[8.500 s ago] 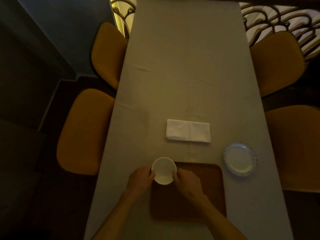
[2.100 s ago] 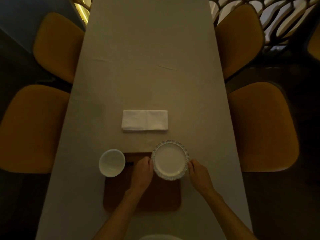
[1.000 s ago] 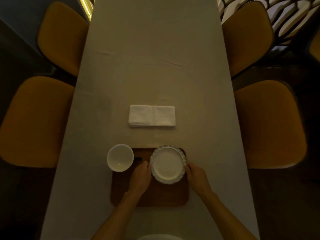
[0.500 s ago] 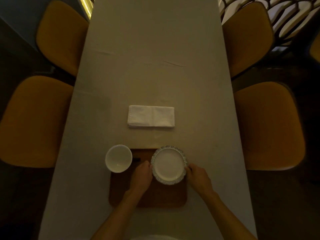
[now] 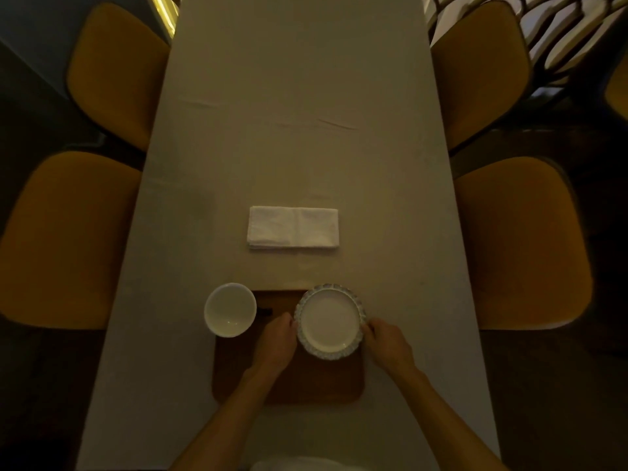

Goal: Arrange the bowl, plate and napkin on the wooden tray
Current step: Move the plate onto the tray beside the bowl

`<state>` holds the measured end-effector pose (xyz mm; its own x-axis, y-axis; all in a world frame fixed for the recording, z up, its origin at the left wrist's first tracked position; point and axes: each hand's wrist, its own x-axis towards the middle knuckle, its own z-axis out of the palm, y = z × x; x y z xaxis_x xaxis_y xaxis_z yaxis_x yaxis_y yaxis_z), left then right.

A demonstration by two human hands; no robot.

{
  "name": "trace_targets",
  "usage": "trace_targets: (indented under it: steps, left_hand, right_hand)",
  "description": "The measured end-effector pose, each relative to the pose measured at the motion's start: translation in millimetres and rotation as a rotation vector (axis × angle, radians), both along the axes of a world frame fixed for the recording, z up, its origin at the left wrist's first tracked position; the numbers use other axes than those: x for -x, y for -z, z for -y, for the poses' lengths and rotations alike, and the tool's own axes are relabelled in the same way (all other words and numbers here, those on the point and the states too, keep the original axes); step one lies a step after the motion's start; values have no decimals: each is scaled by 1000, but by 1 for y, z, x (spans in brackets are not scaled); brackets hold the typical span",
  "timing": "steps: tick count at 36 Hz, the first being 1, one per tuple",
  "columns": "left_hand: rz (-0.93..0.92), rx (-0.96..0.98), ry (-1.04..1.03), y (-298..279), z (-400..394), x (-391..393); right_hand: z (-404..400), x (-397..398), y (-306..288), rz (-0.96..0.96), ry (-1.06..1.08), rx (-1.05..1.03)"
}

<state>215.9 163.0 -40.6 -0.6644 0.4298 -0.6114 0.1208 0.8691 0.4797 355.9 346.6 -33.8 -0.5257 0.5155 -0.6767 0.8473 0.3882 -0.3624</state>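
Observation:
A white plate [image 5: 329, 321] with a patterned scalloped rim lies on the far right corner of the wooden tray [image 5: 306, 382]. My left hand [image 5: 277, 341] touches its left edge and my right hand [image 5: 387, 341] its right edge, fingers curled on the rim. A white bowl [image 5: 230, 309] stands at the tray's far left corner, overhanging the tray's edge. A folded white napkin [image 5: 294, 227] lies on the tablecloth beyond the tray, apart from both hands.
The long table [image 5: 299, 113] with a grey cloth runs away from me. Two mustard chairs [image 5: 68, 232] stand on the left, two more chairs [image 5: 520, 239] on the right. An ornate metal railing [image 5: 557, 32] is at the top right.
Over the last second the plate, held between both hands, has stayed on the tray's far right corner. Earlier I set the bowl at the far left corner and brought the plate over from the right.

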Motion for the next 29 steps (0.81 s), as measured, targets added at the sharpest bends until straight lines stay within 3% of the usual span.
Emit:
trace_targets:
  steps: [9, 22, 29]
  left_hand:
    - [-102, 14, -6, -15, 4, 5]
    - [-464, 15, 232, -63, 11, 14]
    - [-589, -10, 303, -94, 24, 13]
  right_hand:
    - [-2, -3, -17, -7, 53, -33]
    - [-4, 1, -61, -75, -81, -478]
    - [14, 3, -80, -165, -183, -557]
